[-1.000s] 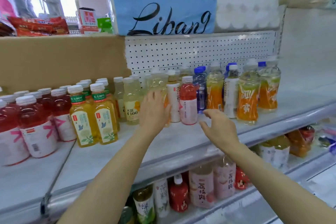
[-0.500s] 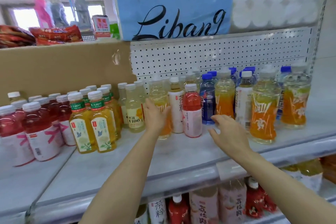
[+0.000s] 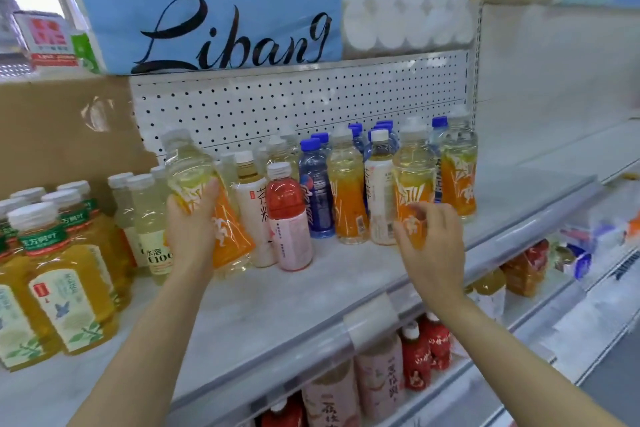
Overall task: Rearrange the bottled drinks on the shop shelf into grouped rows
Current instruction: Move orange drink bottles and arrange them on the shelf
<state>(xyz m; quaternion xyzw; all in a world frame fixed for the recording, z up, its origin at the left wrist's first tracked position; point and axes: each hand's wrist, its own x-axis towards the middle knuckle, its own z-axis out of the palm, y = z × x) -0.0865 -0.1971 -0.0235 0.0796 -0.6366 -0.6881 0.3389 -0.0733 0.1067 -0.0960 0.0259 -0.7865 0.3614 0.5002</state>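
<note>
While left hand (image 3: 191, 218) fingers clamp tilted orange bottle (image 3: 207, 204), right hand (image 3: 427, 236) fingers apart near shelf edge (image 3: 367, 326).

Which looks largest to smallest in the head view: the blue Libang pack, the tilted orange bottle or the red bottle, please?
1. Blue Libang pack.
2. Tilted orange bottle, in the left hand; nearness may inflate it.
3. Red bottle.

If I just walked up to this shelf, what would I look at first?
Probably the big blue pack with black curly writing up on top of the shelf. Next, the left hand gripping a tilted orange-label bottle in the middle of the shelf. The right hand reaches for another orange-label bottle among the blue-capped ones.
</note>
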